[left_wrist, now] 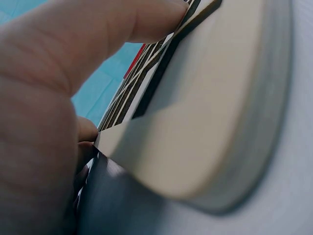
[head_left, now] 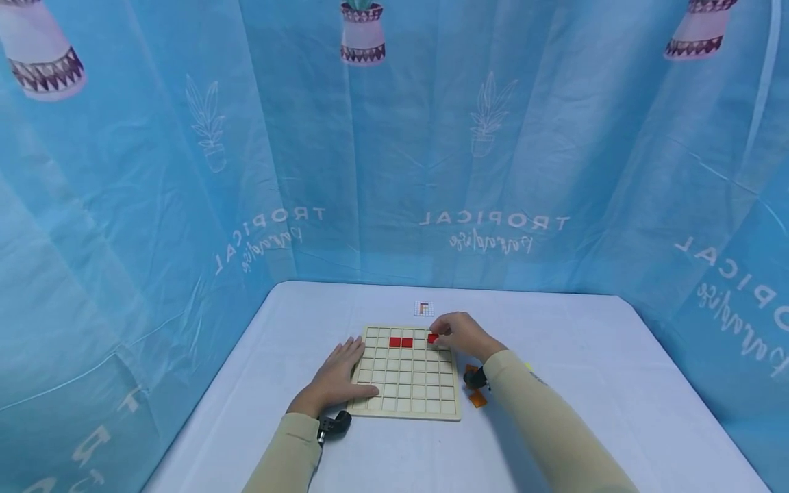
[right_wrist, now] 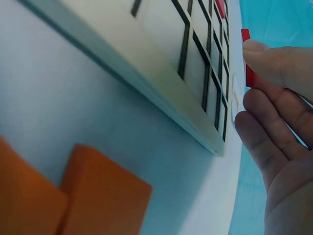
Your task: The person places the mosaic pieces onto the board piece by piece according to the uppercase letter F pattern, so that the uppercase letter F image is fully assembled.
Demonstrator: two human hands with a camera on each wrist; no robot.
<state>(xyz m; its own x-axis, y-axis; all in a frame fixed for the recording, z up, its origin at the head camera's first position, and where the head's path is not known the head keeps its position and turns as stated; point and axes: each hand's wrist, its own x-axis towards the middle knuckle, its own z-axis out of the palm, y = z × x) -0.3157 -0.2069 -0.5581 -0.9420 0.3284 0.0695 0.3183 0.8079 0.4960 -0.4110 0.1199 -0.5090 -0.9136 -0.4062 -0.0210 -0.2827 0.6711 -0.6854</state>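
Observation:
A wooden grid board [head_left: 403, 416] lies on the table with two red square tiles [head_left: 395, 342] side by side in its upper part. My right hand [head_left: 466, 334] pinches another red tile [right_wrist: 249, 73] between thumb and fingertips, over the board's upper right corner. In the right wrist view this tile stands on edge, apart from the grid. My left hand [head_left: 335, 376] rests along the board's left side, its fingers extended at the edge. The left thumb [left_wrist: 156, 19] lies over the lower left squares.
Several orange tiles [right_wrist: 110, 196] lie right of the board, partly hidden by the right wrist. A yellow piece [head_left: 528, 366] shows beside the right sleeve. Behind the board lies a small pattern card [head_left: 424, 309]. Blue printed curtains [head_left: 394, 171] surround the white table [head_left: 567, 342].

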